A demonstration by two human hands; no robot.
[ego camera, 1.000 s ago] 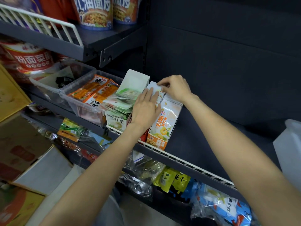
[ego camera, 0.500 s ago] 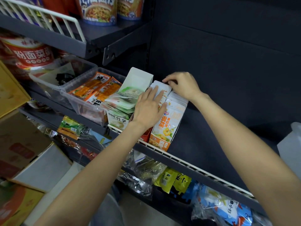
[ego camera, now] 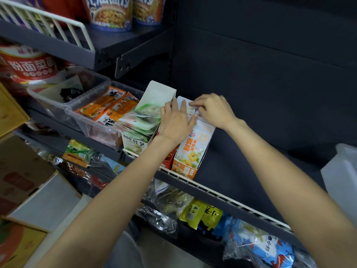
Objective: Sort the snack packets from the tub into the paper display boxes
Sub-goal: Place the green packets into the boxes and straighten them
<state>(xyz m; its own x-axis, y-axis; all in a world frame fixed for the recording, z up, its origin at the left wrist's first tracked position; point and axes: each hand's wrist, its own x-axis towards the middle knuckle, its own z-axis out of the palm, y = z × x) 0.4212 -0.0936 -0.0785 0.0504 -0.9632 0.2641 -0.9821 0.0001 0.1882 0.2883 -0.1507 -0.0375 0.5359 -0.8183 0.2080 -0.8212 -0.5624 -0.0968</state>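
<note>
**Mia:** Where are the person's hands?

**Ben:** Both are up on the dark shelf (ego camera: pixel 241 171), at the orange-and-white paper display box (ego camera: pixel 190 151). That box stands by the white wire rail (ego camera: pixel 212 192) at the shelf's front edge.

**Mia:** What does the left hand (ego camera: pixel 174 124) do?

**Ben:** It lies flat on the packets in the box. Its fingers are straight and close together. They press down and are not curled round anything.

**Mia:** And the right hand (ego camera: pixel 214 111)?

**Ben:** Its fingers are bent. The fingertips (ego camera: pixel 193 104) pinch the top edge of a white snack packet (ego camera: pixel 183 105) at the back of the box. The packet stands upright, touching the left hand's fingers.

**Mia:** Are there other boxes?

**Ben:** Yes. Just to the left stands a green-and-white paper display box (ego camera: pixel 135 145) with its tall back flap up. It is full of pale green packets (ego camera: pixel 139 120) lying in a pile. A red box (ego camera: pixel 167 157) peeks out between the two, under the left wrist.

**Mia:** Where is the tub?

**Ben:** The clear plastic tub (ego camera: pixel 90 124) sits left of the green box, touching it. Orange snack packets (ego camera: pixel 108 107) lie in it. Another clear tub (ego camera: pixel 48 97) sits farther left, with something black inside.

**Mia:** What else is there?

**Ben:** Noodle cups (ego camera: pixel 109 12) stand on the shelf above. Bagged snacks (ego camera: pixel 204 213) fill the shelf below. Cardboard boxes (ego camera: pixel 25 180) are on the left.
</note>
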